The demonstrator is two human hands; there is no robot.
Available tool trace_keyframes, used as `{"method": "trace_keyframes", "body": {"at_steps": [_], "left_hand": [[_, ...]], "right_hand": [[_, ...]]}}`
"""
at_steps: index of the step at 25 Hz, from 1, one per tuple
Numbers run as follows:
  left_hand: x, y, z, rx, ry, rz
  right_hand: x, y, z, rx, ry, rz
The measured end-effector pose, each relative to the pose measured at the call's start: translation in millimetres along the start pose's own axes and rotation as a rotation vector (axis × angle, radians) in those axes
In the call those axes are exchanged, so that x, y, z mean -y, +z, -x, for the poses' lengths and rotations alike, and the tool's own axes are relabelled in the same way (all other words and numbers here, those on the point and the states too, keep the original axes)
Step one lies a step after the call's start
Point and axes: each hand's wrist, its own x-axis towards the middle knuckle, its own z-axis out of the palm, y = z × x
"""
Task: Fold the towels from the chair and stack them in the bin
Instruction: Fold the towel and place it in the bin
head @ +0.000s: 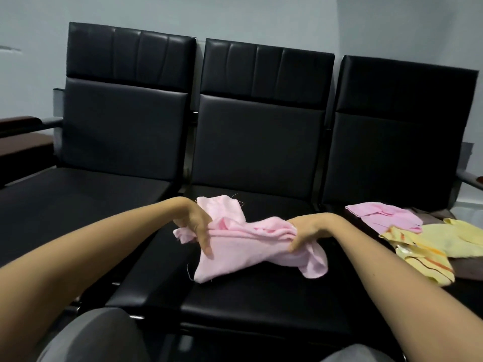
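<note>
- Soft pink terry towel [251, 246], bunched and unfolded, hung low over the middle black padded seat [261, 309] of the chair row.
- Our left hand [198, 226] and right hand [305, 233] each gripped one end of it.
- On the right seat, a second pink cloth [384, 218] and yellow striped towels [428, 254] lay loose.
- We saw no bin, and we judged the task barely begun.

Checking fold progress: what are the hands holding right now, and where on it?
Both hold one crumpled pink towel: the left hand grips its left end, the right hand grips its right end.
</note>
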Motion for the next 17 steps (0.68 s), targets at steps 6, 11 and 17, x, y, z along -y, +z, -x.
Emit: {"method": "trace_keyframes", "body": {"at_steps": [6, 11, 17], "left_hand": [[-15.1, -40.2, -33.4, -0.382, -0.05, 0.28], [-39.6, -172.1, -2.9, -0.977, 0.362, 1.048], [-80.6, -227.8, 95.6, -1.537, 0.706, 0.931]], "right_hand": [[-0.8, -38.7, -65.5, -0.494, 0.134, 0.267], [22.8, -164.5, -54.4, -1.048, -0.029, -0.077], [58.9, -229.9, 20.0, -1.418, -0.096, 0.066]]}}
